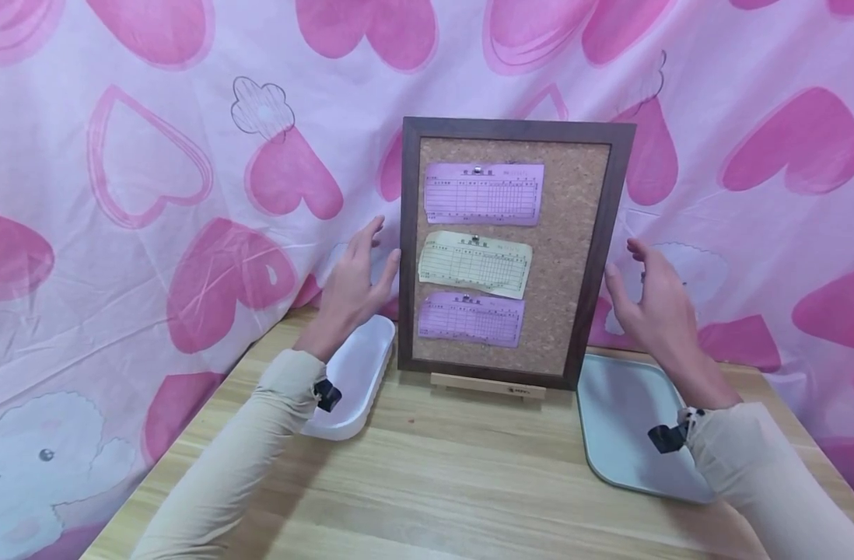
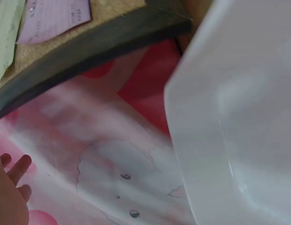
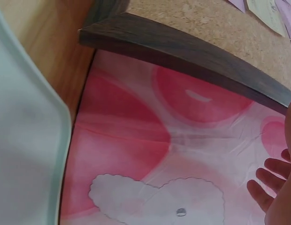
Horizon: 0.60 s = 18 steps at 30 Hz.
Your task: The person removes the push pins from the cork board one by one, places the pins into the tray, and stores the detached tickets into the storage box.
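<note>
Left hand and right hand flank the corkboard near the worktop's back edge, fingers spread (contact unclear), seemingly aligning it; next probably calls for even side pressure.

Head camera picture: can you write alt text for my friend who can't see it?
A framed cork board stands on a wooden table, holding two purple paper slips with a yellow-green one between. A person's left hand and right hand are raised open at either side. A white tray sits at left, a pale green tray at right, a heart-patterned cloth behind.
</note>
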Motion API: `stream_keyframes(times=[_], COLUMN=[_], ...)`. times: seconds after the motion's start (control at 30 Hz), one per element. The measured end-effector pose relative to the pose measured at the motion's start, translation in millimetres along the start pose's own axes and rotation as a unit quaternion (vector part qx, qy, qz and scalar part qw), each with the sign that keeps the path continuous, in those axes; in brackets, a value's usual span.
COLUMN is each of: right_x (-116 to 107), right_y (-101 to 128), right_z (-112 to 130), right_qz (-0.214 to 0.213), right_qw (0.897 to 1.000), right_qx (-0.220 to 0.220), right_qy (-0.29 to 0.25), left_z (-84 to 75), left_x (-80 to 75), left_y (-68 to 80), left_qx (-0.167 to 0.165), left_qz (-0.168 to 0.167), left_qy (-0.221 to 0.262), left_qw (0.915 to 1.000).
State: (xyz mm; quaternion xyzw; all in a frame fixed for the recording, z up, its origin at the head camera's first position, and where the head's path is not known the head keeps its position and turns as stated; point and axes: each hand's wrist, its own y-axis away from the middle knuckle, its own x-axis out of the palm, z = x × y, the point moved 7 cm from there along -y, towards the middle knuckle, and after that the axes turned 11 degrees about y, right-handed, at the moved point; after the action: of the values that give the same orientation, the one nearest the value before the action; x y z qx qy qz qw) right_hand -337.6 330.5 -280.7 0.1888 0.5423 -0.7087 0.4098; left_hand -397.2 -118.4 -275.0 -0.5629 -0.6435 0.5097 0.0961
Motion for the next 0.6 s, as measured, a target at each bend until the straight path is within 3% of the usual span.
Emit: stream_keyframes(times=[0.3, 0.6], right_x=[-12, -16], right_y=[-8, -17], right_z=[17, 49], right_qz=[-0.055, -0.097], right_qw=[0.998, 0.989], right_qx=[-0.031, -0.091], right_qy=[-0.028, -0.061], left_z=[-19.4, -25.8], left_x=[10.7, 22.3], left_y=[-10.6, -14.0], left_qx=[0.027, 0.034], left_qz=[-0.022, -0.044], left_qy=[0.043, 0.115], left_qw=[0.9985, 0.9917])
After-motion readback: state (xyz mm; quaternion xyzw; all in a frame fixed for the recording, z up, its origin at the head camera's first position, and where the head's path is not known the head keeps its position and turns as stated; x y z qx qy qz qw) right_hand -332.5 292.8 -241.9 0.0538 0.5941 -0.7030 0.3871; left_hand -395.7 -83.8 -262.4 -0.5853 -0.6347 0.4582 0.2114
